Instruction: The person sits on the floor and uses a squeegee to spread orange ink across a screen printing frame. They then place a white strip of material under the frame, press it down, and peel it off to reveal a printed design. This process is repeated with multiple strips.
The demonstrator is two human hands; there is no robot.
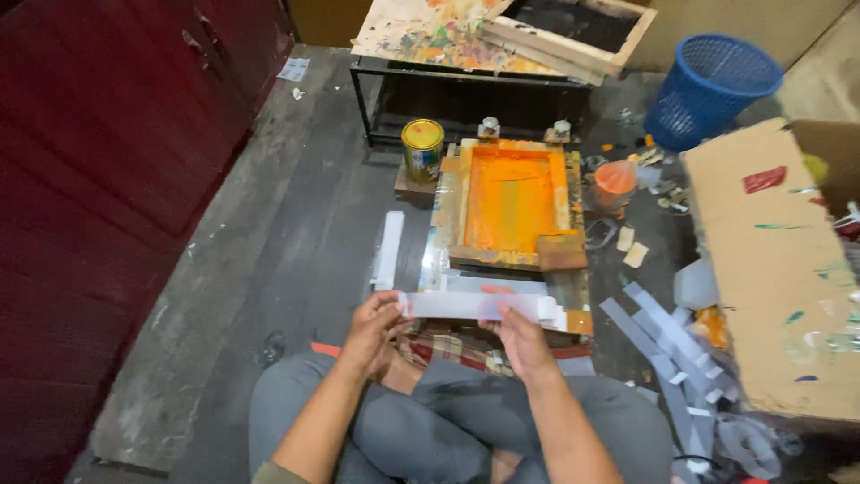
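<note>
A long white strip [475,306] was pinched at its two ends by the left hand [374,324] and the right hand [518,339], just in front of the orange-inked printing frame [511,204]. Many strips [667,336] already lay piled on the floor at the right, so the work seemed well under way; whether the held strip had been printed could not be told.

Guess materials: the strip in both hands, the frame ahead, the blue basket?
Strip: likely thin plastic film, since fingers show through its whitish, translucent surface. Frame: apparently bare wood, pale edges under orange ink. Blue basket: moulded plastic, by its uniform lattice wall.
</note>
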